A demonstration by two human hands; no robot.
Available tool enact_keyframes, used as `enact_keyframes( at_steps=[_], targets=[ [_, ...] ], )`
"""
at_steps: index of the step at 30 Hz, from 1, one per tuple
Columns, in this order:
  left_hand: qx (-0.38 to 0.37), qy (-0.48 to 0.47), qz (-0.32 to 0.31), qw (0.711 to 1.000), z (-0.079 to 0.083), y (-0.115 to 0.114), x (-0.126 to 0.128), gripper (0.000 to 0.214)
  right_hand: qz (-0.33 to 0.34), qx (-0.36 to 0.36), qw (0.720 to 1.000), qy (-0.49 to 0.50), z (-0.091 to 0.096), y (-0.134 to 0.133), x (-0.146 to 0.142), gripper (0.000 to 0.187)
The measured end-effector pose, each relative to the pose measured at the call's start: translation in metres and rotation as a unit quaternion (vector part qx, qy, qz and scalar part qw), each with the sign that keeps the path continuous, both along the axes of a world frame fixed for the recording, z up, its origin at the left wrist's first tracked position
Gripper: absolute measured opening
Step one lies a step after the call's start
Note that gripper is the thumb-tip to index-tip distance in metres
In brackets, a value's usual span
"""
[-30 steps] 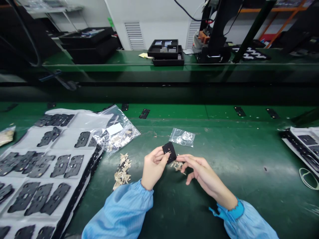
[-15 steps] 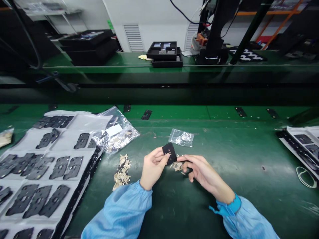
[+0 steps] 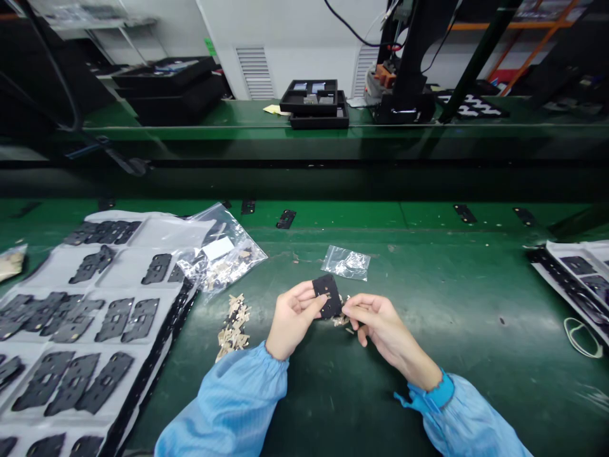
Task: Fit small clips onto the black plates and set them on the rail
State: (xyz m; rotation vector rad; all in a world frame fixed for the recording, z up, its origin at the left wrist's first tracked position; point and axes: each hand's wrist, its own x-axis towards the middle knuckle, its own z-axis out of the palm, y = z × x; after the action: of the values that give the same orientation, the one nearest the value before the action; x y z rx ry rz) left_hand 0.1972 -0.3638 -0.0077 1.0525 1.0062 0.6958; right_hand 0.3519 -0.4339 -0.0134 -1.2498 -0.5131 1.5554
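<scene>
My left hand (image 3: 295, 316) grips a flat black plastic plate (image 3: 328, 296) with small cut-outs, the thumb lying across its face. At the plate's right edge is my right hand (image 3: 378, 317), thumb and forefinger pinched together; whatever lies between them is too small to make out. Below and behind these fingers sits a small heap of beige pieces (image 3: 339, 319), partly hidden. A larger pile of similar beige pieces (image 3: 234, 324) lies left of my left hand.
A lined tray (image 3: 136, 362) holding many black plates fills the left side. Beyond my hands lie a small clear bag (image 3: 346, 263) and a larger zip bag of pieces (image 3: 221, 254). Black plates (image 3: 286, 219) rest on the green belt (image 3: 361, 216). A rubber band (image 3: 583, 337) lies right.
My right thumb and forefinger have closed into a pinch by the plate's edge. The held plate has shifted slightly right. Plates on the green belt have moved a little right.
</scene>
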Motion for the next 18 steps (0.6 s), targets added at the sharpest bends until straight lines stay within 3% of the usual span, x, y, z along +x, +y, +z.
enact_keyframes(
  at_steps=[7,14,18],
  targets=[
    [0.000,-0.003,-0.008,1.000,-0.002,-0.001,0.000,0.035,-0.028,0.003,0.999,-0.018,-0.004,-0.002,-0.008,0.022],
    [-0.037,-0.035,-0.038,0.998,0.001,0.002,-0.003,0.036,0.013,0.007,1.000,-0.009,-0.007,-0.001,-0.005,0.023],
    [-0.042,-0.045,-0.037,0.997,0.002,0.004,-0.005,0.034,0.015,0.011,0.994,-0.104,-0.004,0.000,0.002,0.032]
  ],
)
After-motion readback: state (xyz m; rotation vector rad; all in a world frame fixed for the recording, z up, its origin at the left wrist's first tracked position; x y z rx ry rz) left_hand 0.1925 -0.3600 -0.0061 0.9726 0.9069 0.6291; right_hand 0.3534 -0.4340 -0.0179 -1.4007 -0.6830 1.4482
